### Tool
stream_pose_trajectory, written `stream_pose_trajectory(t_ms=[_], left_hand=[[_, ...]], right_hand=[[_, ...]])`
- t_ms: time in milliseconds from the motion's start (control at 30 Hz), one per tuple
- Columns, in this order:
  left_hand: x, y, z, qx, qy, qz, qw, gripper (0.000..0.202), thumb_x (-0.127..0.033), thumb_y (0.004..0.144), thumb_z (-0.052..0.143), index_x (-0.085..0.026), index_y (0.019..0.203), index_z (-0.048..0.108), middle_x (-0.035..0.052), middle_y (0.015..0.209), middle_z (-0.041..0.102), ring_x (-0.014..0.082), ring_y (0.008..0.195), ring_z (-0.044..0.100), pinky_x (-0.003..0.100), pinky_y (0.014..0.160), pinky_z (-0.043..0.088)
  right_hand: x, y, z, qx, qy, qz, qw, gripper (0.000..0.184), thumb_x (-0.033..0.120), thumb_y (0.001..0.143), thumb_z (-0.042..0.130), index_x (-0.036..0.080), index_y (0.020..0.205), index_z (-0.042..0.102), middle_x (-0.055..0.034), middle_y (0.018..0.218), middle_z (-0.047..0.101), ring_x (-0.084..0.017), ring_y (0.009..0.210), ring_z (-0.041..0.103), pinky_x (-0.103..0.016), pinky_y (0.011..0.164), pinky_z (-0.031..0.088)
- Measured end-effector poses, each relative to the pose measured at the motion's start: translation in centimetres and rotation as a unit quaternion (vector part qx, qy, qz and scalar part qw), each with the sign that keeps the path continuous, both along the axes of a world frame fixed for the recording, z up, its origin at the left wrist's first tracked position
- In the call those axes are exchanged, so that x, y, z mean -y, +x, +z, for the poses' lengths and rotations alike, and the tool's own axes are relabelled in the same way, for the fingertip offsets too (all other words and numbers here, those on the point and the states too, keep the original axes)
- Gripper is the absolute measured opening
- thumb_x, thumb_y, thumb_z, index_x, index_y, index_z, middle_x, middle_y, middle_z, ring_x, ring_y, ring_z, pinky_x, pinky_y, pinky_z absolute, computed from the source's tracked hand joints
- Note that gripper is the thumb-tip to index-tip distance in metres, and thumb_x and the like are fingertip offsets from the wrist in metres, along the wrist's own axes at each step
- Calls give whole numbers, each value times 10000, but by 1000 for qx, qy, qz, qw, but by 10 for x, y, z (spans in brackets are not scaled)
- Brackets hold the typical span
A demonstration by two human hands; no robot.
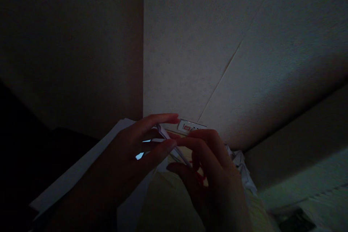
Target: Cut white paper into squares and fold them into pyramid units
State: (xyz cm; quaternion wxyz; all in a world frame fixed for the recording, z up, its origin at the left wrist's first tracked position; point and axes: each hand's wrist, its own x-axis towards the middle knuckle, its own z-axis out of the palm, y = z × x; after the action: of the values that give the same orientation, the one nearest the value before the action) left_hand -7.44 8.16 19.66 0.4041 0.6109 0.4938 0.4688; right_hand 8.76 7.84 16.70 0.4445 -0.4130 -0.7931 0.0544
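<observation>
Left hand [130,156]: is reaching in from the lower left, fingers stretched, pinching the white strip [170,142].
Right hand [209,174]: is curling its fingers around the strip's lower end.
White strip: is slanting between both hands, below the wall switch [187,127].

Looks like a dim room in somebody's home, tbh. Textured wallpaper [190,43] with a visible seam [223,74] runs into a plain corner, and there's a small white wall plate [190,127] showing a red light.
</observation>
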Motion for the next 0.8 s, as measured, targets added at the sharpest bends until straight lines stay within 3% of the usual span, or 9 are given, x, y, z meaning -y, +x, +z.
stream_pose_trajectory(t_ms=[100,233,433,633,800], left_hand=[[0,-4,0,0,-9,-29,1000,364,-429,808,644,-306,1150,633,-13,1180,716,213,1033,689,206,776,584],[3,-4,-2,25,-15,-54,998,385,-419,783,676,-337,1157,633,-22,1262,674,253,1134,638,238,798,589],[10,3,-5,70,-42,-41,996,433,-358,759,691,-367,1185,616,-21,1354,603,296,1246,546,292,818,598],[8,3,-8,50,-20,-63,997,476,-270,741,661,-354,1205,601,-20,1338,612,255,1248,547,282,916,548],[4,4,-6,-8,12,-15,1000,457,-293,737,667,-367,1186,616,-33,1274,653,236,1108,638,231,817,571]], right_hand=[[2,7,8,-23,-62,28,997,226,360,864,626,260,1066,619,-33,957,575,-146,661,561,-259,564,477],[2,16,18,-53,-88,41,994,135,281,870,621,272,1005,627,3,901,571,-117,636,559,-232,579,476],[0,31,20,-78,-102,55,990,180,236,853,637,318,1012,622,24,884,571,-138,737,578,-233,631,475],[2,32,18,-69,-135,61,987,231,157,843,611,310,1017,612,34,891,580,-118,740,577,-214,643,475],[1,25,18,-65,-154,55,984,163,129,865,548,254,941,620,12,896,593,-113,712,582,-205,597,479]])
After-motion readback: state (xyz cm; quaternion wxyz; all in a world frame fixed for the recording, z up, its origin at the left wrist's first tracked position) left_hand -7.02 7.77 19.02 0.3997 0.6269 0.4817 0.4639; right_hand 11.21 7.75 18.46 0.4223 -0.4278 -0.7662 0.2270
